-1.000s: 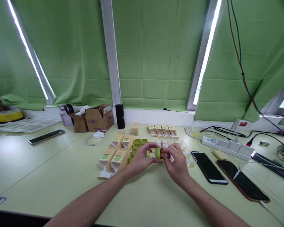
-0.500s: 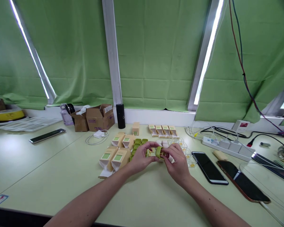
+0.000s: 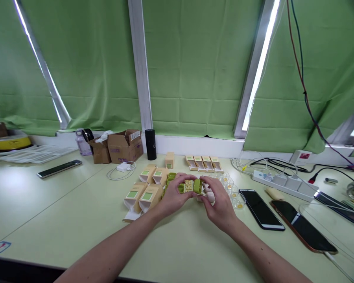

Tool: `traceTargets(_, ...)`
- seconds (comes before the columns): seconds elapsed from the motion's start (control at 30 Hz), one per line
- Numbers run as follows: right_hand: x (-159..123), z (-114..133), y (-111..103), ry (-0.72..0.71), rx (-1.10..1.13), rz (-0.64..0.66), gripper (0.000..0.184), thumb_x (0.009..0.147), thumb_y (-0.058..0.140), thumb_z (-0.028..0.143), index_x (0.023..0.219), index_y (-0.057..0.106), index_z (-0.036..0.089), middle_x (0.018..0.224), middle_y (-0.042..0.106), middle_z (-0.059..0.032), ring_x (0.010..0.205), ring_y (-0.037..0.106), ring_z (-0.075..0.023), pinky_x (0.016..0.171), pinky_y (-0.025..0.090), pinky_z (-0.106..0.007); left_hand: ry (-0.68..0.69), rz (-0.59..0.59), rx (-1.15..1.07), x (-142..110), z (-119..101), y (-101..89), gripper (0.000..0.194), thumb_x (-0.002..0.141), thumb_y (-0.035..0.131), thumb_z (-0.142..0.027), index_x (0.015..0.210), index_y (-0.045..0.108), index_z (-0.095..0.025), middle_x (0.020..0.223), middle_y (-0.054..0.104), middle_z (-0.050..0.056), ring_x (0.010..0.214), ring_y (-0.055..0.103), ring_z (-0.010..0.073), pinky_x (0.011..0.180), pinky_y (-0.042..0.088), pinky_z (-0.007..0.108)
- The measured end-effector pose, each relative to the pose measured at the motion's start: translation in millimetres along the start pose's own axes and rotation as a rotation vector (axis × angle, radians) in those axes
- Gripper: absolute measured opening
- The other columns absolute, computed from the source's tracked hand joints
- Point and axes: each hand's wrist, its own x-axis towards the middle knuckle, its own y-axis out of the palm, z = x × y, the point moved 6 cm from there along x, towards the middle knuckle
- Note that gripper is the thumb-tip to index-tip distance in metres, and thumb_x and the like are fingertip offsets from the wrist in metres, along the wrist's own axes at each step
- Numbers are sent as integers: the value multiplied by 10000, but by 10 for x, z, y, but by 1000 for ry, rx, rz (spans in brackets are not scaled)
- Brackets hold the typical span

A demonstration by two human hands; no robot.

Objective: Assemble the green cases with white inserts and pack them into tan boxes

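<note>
Between my two hands, above the table, is a small olive-green plastic case [image 3: 198, 186]. My left hand [image 3: 174, 195] pinches its left side with thumb and index finger. On the other side my right hand [image 3: 220, 203] grips it with fingertips and thumb. Beneath and behind it lie small cream pieces [image 3: 188, 186] in a cluster. More green cases [image 3: 171, 175] stand left of them, partly hidden by my left hand. White rounded pieces [image 3: 210, 196] sit beside my right fingers, and several clear cups with yellow centres [image 3: 239, 205] are beyond that hand.
Open cardboard boxes with green labels [image 3: 147, 196] stand left of my hands; others [image 3: 206, 163] lie at the back. Phones [image 3: 261, 208] and a power strip [image 3: 283, 182] with cables are at right. A brown carton [image 3: 125, 147] and black cylinder [image 3: 150, 144] stand behind.
The green case has turned in my fingers, its broader face now towards me. My right fingers have shifted from its front to its top and bottom edges.
</note>
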Motion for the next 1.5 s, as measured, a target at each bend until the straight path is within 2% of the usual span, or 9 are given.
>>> traceTargets(0.23,-11,-31,49,77,95,14,456,935,560,132,1365,522,277,1278,642,-116,1096,660,-280,924,601,-469,68,18,59,-37,-88,9,483,810,813,-178,1267,684,-263,1232,685,86,1187,620,265,1013,482,409)
traceTargets(0.37,-1,-25,29,102,101,-4,453,910,571,128,1337,520,270,1252,639,-113,1048,665,-270,910,605,-459,27,-17,104,-31,-82,-20,165,921,686,-255,1081,706,-217,1098,692,85,1062,640,239,914,503,379)
traceTargets(0.43,-3,-27,29,100,95,-7,449,903,572,126,1326,522,269,1252,640,-114,1064,661,-275,924,601,-464,-21,-20,128,-32,-50,-13,111,935,662,-289,992,705,-203,1029,675,79,986,638,227,861,509,365)
traceTargets(0.57,-13,-33,46,87,91,1,440,907,557,122,1321,519,267,1267,635,-115,1118,649,-281,964,586,-474,-68,-1,149,-44,-12,41,124,920,659,-313,932,695,-195,957,648,67,896,615,210,789,496,337)
traceTargets(0.77,-18,-11,54,68,88,2,411,919,552,133,1308,515,263,1276,633,-120,1158,644,-283,997,576,-472,-51,-13,151,-52,-10,89,144,920,634,-318,858,664,-191,879,638,60,865,589,211,740,467,319)
traceTargets(1.1,-28,-8,74,58,84,13,404,937,538,128,1317,504,261,1290,625,-130,1186,633,-295,1021,563,-501,-64,-4,130,-62,-25,101,185,943,606,-348,848,641,-193,866,642,59,855,588,213,740,459,328)
traceTargets(1.5,-6,7,73,69,98,20,407,920,537,109,1298,507,256,1259,621,-122,1157,637,-283,1003,572,-480,-69,-24,115,-64,-54,85,181,939,610,-345,846,630,-191,854,634,52,848,585,205,740,461,323)
